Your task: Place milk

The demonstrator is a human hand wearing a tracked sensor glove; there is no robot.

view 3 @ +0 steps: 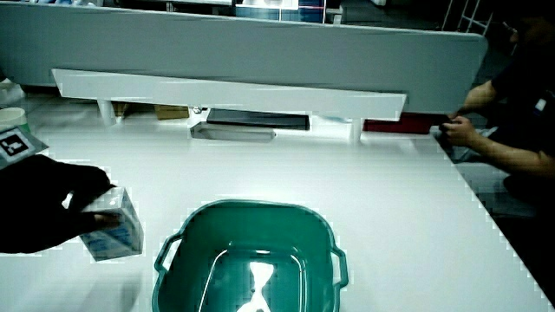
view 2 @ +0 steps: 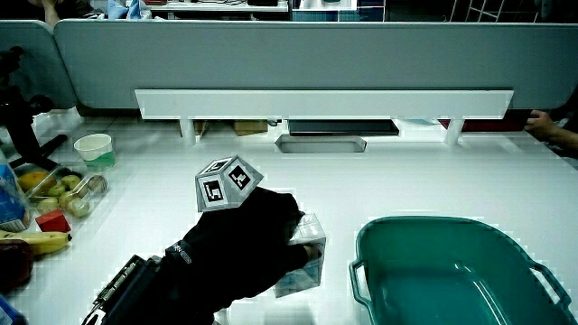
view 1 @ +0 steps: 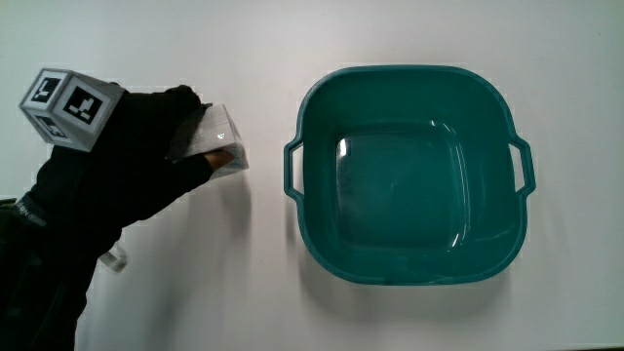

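The gloved hand (view 1: 161,156) grips a small white and pale blue milk carton (view 1: 222,141), fingers curled over its top, beside the teal basin (view 1: 409,107). The carton (view 2: 305,260) shows under the hand (view 2: 257,239) in both side views, near the basin's handle (view 2: 359,275). The carton's blue printed face (view 3: 113,236) pokes out from beneath the hand (view 3: 61,212). I cannot tell whether the carton rests on the table or hangs just above it. The basin (view 3: 243,217) has nothing in it.
At the table's edge in a side view lie a banana (view 2: 36,242), a red block (view 2: 51,221), a clear box of fruit (view 2: 68,190) and a paper cup (view 2: 95,149). A low white shelf (view 2: 325,101) runs along the partition.
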